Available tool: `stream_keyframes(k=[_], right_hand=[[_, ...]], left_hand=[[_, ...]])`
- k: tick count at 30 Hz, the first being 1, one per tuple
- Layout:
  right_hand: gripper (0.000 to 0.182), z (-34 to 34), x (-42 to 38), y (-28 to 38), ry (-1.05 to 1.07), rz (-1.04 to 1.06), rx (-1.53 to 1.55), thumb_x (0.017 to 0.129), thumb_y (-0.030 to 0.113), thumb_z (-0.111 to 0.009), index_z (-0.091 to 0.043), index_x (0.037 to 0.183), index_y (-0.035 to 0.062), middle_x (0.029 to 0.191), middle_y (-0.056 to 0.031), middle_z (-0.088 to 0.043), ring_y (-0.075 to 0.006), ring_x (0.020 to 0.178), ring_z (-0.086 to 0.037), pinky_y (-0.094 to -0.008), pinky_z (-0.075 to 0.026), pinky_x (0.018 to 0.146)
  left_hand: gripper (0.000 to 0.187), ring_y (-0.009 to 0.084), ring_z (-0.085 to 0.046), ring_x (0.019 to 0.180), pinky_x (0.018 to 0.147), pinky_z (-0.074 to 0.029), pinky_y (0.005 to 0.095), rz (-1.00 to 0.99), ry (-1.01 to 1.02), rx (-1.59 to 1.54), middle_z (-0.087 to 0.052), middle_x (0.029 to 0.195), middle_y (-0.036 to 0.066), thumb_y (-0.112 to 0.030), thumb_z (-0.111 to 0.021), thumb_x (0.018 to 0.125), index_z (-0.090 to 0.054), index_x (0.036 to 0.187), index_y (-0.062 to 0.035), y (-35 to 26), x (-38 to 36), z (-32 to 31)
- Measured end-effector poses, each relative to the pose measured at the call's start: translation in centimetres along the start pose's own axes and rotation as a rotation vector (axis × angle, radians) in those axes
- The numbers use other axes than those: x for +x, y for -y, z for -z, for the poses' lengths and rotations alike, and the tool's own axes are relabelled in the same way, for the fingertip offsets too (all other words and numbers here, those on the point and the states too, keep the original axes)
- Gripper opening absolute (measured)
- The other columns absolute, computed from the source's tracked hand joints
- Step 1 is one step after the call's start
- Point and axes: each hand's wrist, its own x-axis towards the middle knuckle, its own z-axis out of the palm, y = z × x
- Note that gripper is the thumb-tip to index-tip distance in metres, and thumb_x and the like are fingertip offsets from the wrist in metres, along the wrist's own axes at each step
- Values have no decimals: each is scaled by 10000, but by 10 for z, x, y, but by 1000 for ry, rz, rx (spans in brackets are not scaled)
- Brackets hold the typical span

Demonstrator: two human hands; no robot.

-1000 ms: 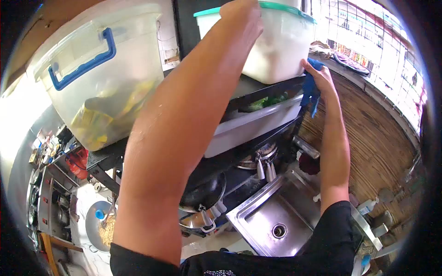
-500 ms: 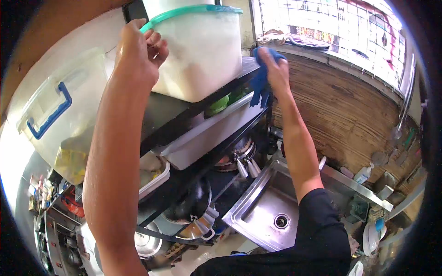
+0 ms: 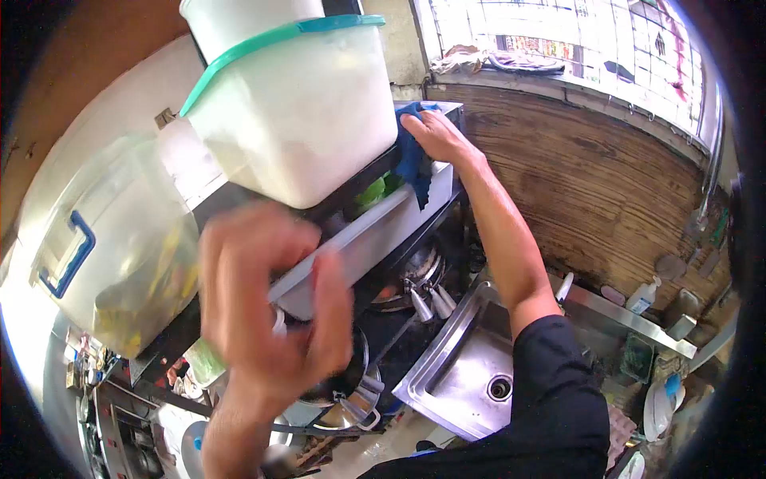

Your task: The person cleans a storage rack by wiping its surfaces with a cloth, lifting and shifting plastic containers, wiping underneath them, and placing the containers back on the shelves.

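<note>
My right hand [image 3: 435, 136] presses a blue cloth [image 3: 412, 156] against the black shelf top [image 3: 448, 112] at its right end, and part of the cloth hangs over the front edge. Beside it stands a large whitish plastic bin [image 3: 299, 120] with a green lid rim. My left hand [image 3: 267, 295], smeared by motion, is in front of the shelves with fingers curled but apart and nothing visible in them. Behind that hand, a long white tray [image 3: 351, 247] sits on the tier below, with something green [image 3: 375, 194] in it.
A clear bin with a blue handle [image 3: 68, 255] stands at the left. Pots with metal handles [image 3: 423, 299] rest lower on the rack. A steel sink [image 3: 471, 383] lies below right, near a soap bottle [image 3: 642, 295]. A barred window [image 3: 566, 48] is above the wood-panelled wall.
My left hand has come off the bin's green rim and dropped down towards me. My right hand has brought the blue cloth left and down onto the shelf top. The view has shifted slightly.
</note>
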Motion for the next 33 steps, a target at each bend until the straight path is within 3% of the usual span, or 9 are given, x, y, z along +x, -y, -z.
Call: stream_keyframes(k=[2,4,5,9,12,19,27,29,33], right_hand=[[499,-4,21,-42,-49,-25,152,920,405,-477,-591,964,-79,908,-258,-655,-326,859,-612,-453,-454,812],[301,32,15,-40,67,-19,-273,952,338,-524,-659,1102,115,935,-269,-673,-389,895,-684,-480,-521,797],[405,27,27,-71,17,18,-235,950,421,-519,-656,1101,72,958,-245,-677,-379,896,-669,-477,-507,800],[316,9,60,-114,33,-205,67,955,328,-558,-628,1229,187,1016,-204,-684,-348,980,-663,-453,-519,841],[438,23,36,-54,167,0,-387,968,423,-427,-656,1164,105,999,-245,-685,-382,977,-661,-477,-498,869],[518,15,-11,21,78,51,-158,923,447,-435,-661,850,-14,920,-298,-669,-456,894,-660,-508,-508,819],[558,38,35,-83,-28,-184,-142,966,513,-449,-724,1023,30,993,-220,-719,-354,943,-699,-442,-523,848],[522,35,55,-105,-17,-279,-115,969,494,-457,-734,1024,55,981,-197,-731,-318,924,-708,-424,-528,835],[498,31,49,-75,-2,-311,74,954,472,-493,-743,952,41,907,-131,-741,-243,847,-697,-395,-526,786]], left_hand=[[229,277,-565,758,697,-475,397,-80,18,219,-600,808,109,-61,-696,780,-587,977,-18,-5,-30,35],[183,282,-579,941,867,-492,419,16,-86,203,-612,969,170,-141,-608,873,-594,1017,-30,9,-89,82],[344,313,-572,1020,920,-500,442,-14,44,286,-568,1125,219,-175,-581,927,-518,1230,-25,36,-134,134],[255,282,-576,873,880,-511,486,102,-228,298,-554,1096,169,-245,-572,941,-526,1118,-68,16,-152,157],[298,275,-585,876,847,-517,463,192,-321,286,-555,1104,175,-265,-590,950,-519,1135,-42,28,-158,150],[405,259,-604,884,771,-531,409,311,-420,236,-558,1124,189,-311,-630,971,-502,1173,16,48,-168,139],[646,300,-606,1004,838,-535,412,388,-312,455,-545,1232,259,-322,-634,989,-254,1380,24,65,-192,153],[536,345,-550,1115,975,-491,481,608,-556,51,-472,1299,245,-192,-557,961,-333,1427,-49,65,-207,137],[741,335,-407,1298,1076,-361,473,848,-460,210,-313,1477,234,-262,-541,969,-103,1526,-46,48,-201,140]])
